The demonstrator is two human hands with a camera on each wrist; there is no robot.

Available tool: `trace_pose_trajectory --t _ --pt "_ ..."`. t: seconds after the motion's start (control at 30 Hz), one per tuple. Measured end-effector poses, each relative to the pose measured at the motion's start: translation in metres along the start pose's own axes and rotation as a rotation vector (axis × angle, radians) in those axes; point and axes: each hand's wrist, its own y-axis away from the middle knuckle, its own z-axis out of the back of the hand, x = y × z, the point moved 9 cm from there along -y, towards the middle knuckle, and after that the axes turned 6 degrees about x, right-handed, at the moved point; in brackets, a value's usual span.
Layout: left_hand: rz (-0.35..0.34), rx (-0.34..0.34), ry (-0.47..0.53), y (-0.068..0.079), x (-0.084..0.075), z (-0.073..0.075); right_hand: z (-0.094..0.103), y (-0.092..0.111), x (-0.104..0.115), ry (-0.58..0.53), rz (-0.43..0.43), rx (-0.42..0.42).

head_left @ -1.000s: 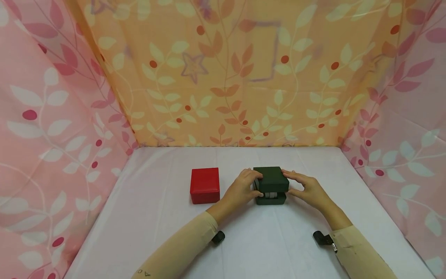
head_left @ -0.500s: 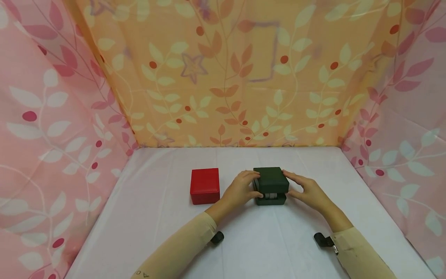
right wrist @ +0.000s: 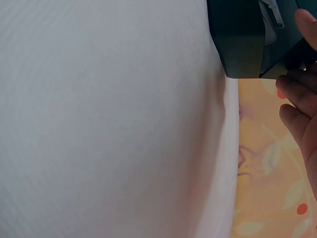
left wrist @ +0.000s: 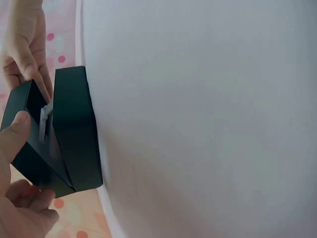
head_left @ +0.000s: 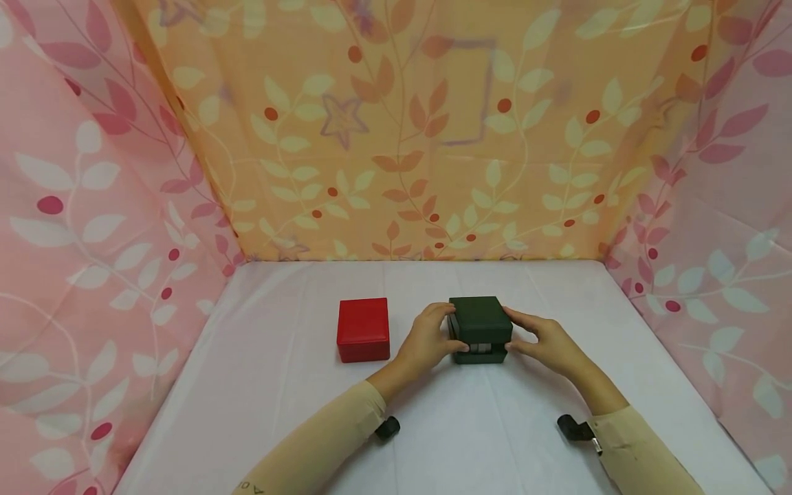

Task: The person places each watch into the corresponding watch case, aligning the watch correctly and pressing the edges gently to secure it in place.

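A dark green hinged box stands on the white-covered table with its lid part-way raised. Through the front gap shows a greyish item, perhaps a watch on a cushion; most of it is hidden. My left hand holds the lid's left side, thumb at the front edge and fingers farther back. On the opposite side my right hand grips the lid in much the same way. Seen from the left wrist, the box base rests against the tabletop, and the left thumb lies on the lid.
To the left of the green box sits a closed red box. A white cloth covers the table. Patterned fabric hangs behind it and on both sides. Each wrist carries a small black camera.
The lid has come down slightly, so the front gap is narrower. My left fingers have drawn back from the lid's top toward its left edge. The red box has stayed put.
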Motion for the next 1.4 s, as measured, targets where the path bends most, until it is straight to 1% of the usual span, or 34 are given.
trace_pose_trajectory --t 0.2,0.27,0.53,0.83,1.0,1.23,1.4 --pt "0.109 -0.046 0.097 0.004 0.008 -0.003 0.000 0.001 0.000 -0.042 -0.018 -0.006" --pt "0.133 -0.053 0.116 0.005 0.009 -0.005 -0.001 0.001 0.000 -0.055 -0.032 -0.009" --pt "0.156 -0.051 0.134 0.008 0.007 -0.007 -0.003 0.005 0.000 -0.076 -0.076 -0.036" --pt "0.156 -0.067 0.118 0.011 0.005 -0.009 -0.007 0.006 -0.001 -0.080 -0.078 -0.065" --pt "0.166 -0.073 0.136 0.012 0.004 -0.010 -0.008 0.007 0.000 -0.082 -0.077 -0.079" --pt "0.179 -0.078 0.143 0.013 0.003 -0.011 -0.009 0.008 -0.002 -0.121 -0.098 -0.069" --pt "0.182 -0.076 0.148 0.014 0.004 -0.013 -0.010 0.010 -0.002 -0.097 -0.109 -0.064"
